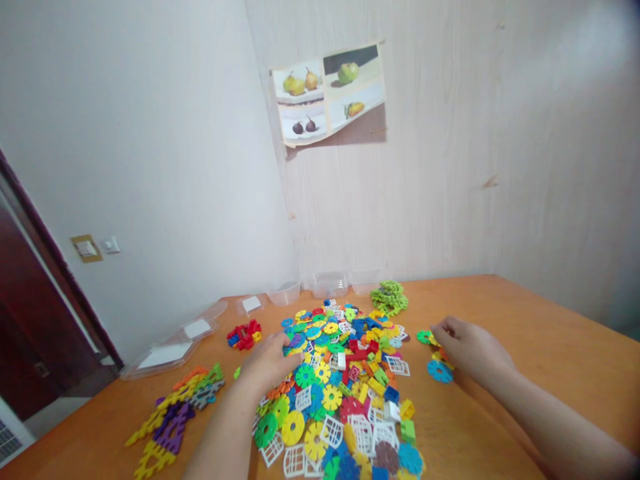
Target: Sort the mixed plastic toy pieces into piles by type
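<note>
My left hand [273,365] reaches over the left side of a big mixed pile of plastic toy pieces, its thumb apart from the fingers and the fingertips near purple and blue notched discs [296,343]. My right hand [467,348] is to the right of the pile, fingers curled down over a small group of notched discs. A blue disc [440,371] and a green disc [423,337] show beside it, with yellow edges partly under the fingers. What those fingers hold is hidden. The pile also has yellow discs [293,427], white lattice window pieces [331,431] and building bricks [391,395].
Interlocking pieces in yellow, purple, green and grey [173,427] lie at the left. Red and blue bricks [245,335] and a light-green stack [389,298] are farther back. Clear tubs [284,293] stand along the wall; clear lids [165,357] lie at the table's [550,333] left edge.
</note>
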Demonstrator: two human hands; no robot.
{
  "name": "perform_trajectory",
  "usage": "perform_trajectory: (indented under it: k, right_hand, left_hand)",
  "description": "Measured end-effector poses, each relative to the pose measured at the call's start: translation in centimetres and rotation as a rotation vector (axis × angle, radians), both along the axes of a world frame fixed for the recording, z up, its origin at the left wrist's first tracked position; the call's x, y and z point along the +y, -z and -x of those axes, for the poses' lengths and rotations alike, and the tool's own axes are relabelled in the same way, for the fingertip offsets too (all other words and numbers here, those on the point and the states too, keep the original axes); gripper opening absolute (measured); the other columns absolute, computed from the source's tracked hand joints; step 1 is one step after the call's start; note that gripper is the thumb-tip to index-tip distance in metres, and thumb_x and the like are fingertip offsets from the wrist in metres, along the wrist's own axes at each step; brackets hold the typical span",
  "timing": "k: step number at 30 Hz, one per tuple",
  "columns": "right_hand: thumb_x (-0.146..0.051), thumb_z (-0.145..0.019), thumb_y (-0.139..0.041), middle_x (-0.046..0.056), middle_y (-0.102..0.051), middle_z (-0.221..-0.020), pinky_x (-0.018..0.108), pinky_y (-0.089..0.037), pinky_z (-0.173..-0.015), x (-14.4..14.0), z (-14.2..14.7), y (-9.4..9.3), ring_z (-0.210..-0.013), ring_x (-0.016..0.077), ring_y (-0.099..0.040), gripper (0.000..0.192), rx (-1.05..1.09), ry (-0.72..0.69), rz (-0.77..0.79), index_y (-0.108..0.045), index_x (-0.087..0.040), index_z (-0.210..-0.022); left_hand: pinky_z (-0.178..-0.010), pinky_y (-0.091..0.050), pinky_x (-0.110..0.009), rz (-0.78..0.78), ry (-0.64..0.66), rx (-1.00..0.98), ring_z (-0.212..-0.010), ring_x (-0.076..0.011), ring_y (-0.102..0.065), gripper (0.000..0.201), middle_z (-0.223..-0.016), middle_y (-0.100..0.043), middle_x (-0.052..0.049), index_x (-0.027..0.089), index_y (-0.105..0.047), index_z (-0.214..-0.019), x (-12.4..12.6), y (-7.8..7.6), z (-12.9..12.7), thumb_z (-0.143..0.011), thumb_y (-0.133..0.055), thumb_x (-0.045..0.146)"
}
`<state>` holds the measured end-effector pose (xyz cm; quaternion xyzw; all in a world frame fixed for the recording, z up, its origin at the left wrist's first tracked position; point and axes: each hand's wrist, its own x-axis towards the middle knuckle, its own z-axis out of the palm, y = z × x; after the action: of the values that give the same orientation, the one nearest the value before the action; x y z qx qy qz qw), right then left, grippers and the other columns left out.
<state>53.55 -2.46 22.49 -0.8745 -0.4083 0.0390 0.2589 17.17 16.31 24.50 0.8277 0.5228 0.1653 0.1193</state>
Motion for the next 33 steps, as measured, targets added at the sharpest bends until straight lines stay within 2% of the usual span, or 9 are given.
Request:
perform_trajectory:
  k: [3,7,12,17,22,30,33]
  right_hand:
    - [-0.05,-0.09,-0.039,0.005,-0.067,-0.073,0.027,-0.031,-0.053,0.0,0.6,0.1,-0.069,0.0214,-0.061,0.037,-0.013,-0.03,-0.004,-0.06,-0.024,-0.073]
    - [-0.049,-0.09,-0.039,0.004,-0.066,-0.069,0.027,-0.029,-0.052,0.2,1.1,0.5,-0.065,0.0196,-0.059,0.037,-0.024,-0.063,-0.04,-0.058,-0.024,-0.071]
    - [-0.047,-0.091,-0.039,0.003,-0.065,-0.066,0.026,-0.029,-0.054,0.4,1.5,1.0,-0.063,0.0186,-0.059,0.036,-0.036,-0.097,-0.064,-0.056,-0.023,-0.07]
    - [-0.046,-0.092,-0.039,0.003,-0.067,-0.068,0.027,-0.03,-0.055,0.5,2.2,0.9,-0.066,0.0191,-0.06,0.034,-0.05,-0.148,-0.093,-0.058,-0.024,-0.074]
    - [-0.044,-0.093,-0.039,0.003,-0.066,-0.068,0.027,-0.029,-0.056,0.4,3.5,0.5,-0.066,0.0185,-0.06,0.034,-0.067,-0.189,-0.12,-0.056,-0.023,-0.071]
    - [-0.039,-0.093,-0.043,0.001,-0.063,-0.064,0.027,-0.03,-0.058,0.4,6.2,0.2,-0.063,0.0164,-0.057,0.033,-0.043,-0.299,-0.206,-0.053,-0.022,-0.066]
    - [-0.036,-0.093,-0.046,0.001,-0.066,-0.071,0.026,-0.033,-0.06,0.1,8.1,0.1,-0.068,0.0164,-0.059,0.027,0.031,-0.416,-0.288,-0.061,-0.022,-0.074]
  left_hand:
    - [-0.074,-0.041,-0.027,-0.02,0.076,0.016,-0.097,-0.0233,-0.061,0.033,-0.108,-0.068,-0.007,0.021,-0.065,-0.102,-0.2,0.2,-0.6,-0.076,-0.062,0.042]
    - [-0.071,-0.04,-0.025,-0.059,0.177,-0.035,-0.089,-0.0196,-0.061,0.021,-0.099,-0.067,-0.004,0.021,-0.064,-0.096,-0.5,0.6,-1.4,-0.077,-0.057,0.025]
    - [-0.068,-0.038,-0.025,-0.132,0.225,-0.112,-0.083,-0.0178,-0.059,0.015,-0.091,-0.065,-0.003,0.021,-0.061,-0.089,-0.9,0.8,-2.2,-0.076,-0.054,0.018]
    - [-0.067,-0.038,-0.024,-0.092,0.248,-0.273,-0.077,-0.0163,-0.059,0.011,-0.082,-0.065,-0.001,0.021,-0.061,-0.087,-1.1,0.6,-2.7,-0.082,-0.052,0.022]
    - [-0.061,-0.036,-0.022,-0.024,0.258,-0.384,-0.066,-0.0134,-0.054,0.008,-0.07,-0.058,0.003,0.02,-0.058,-0.084,-1.8,0.3,-3.5,-0.079,-0.052,0.021]
    - [-0.064,-0.041,-0.023,0.124,0.301,-0.581,-0.069,-0.014,-0.054,0.013,-0.073,-0.058,0.002,0.019,-0.059,-0.081,-4.2,-1.1,-4.9,-0.082,-0.056,0.032]
    - [-0.065,-0.042,-0.023,0.197,0.35,-0.618,-0.069,-0.0137,-0.054,0.015,-0.073,-0.058,0.002,0.019,-0.06,-0.084,-5.0,-1.4,-5.3,-0.082,-0.059,0.034]
